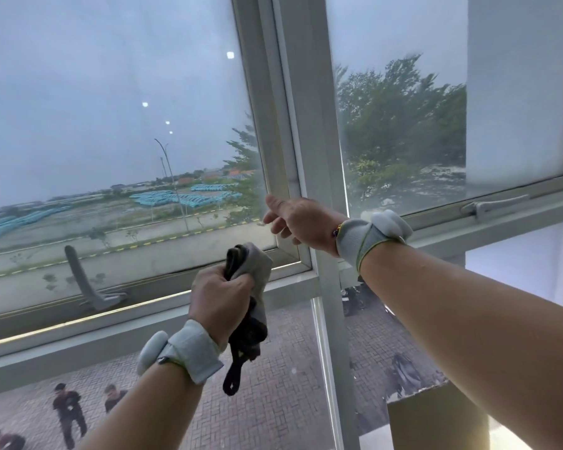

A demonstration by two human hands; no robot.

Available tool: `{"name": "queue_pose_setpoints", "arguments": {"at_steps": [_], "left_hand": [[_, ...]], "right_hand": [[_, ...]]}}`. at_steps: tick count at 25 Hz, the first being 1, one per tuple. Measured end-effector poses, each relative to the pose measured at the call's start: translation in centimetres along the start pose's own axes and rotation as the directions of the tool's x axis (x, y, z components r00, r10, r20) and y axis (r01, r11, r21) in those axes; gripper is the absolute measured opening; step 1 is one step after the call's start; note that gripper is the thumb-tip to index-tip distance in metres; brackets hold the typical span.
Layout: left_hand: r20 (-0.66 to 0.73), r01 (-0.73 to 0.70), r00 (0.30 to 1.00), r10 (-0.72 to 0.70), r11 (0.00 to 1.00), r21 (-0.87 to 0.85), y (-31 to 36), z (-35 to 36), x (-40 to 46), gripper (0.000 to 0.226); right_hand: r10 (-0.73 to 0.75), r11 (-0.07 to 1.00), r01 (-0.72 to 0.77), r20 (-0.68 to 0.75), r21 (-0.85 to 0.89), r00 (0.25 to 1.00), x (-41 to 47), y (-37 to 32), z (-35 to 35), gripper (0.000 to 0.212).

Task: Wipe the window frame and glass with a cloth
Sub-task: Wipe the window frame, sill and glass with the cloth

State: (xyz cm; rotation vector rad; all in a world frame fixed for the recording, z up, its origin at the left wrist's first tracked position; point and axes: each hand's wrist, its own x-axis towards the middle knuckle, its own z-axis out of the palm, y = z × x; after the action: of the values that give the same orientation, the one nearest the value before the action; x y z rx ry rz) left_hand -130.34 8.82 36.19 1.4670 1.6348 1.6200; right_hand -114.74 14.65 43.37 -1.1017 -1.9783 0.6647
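Note:
My left hand (220, 300) grips a grey and black cloth (252, 287) in front of the lower edge of the left pane. The cloth's dark end hangs down past my wrist. My right hand (298, 219) reaches to the white window frame (309, 125) at the lower right corner of the left glass (111, 108), one finger stretched toward the frame and the others loosely curled, holding nothing. The right glass (400, 125) lies beyond the central upright. Both wrists wear grey bands.
A window handle (91, 280) stands at the left sash's bottom rail, and a latch (488, 206) lies on the right sash's rail. Lower fixed panes show a brick yard with people below. A brown cardboard box (436, 417) sits at the lower right.

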Motion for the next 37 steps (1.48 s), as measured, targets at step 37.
{"name": "queue_pose_setpoints", "arguments": {"at_steps": [37], "left_hand": [[0.359, -0.560, 0.823, 0.440, 0.529, 0.638, -0.9, 9.1, 2.2, 0.031]], "right_hand": [[-0.059, 0.996, 0.057, -0.028, -0.067, 0.998, -0.3, 0.8, -0.6, 0.058]]}}
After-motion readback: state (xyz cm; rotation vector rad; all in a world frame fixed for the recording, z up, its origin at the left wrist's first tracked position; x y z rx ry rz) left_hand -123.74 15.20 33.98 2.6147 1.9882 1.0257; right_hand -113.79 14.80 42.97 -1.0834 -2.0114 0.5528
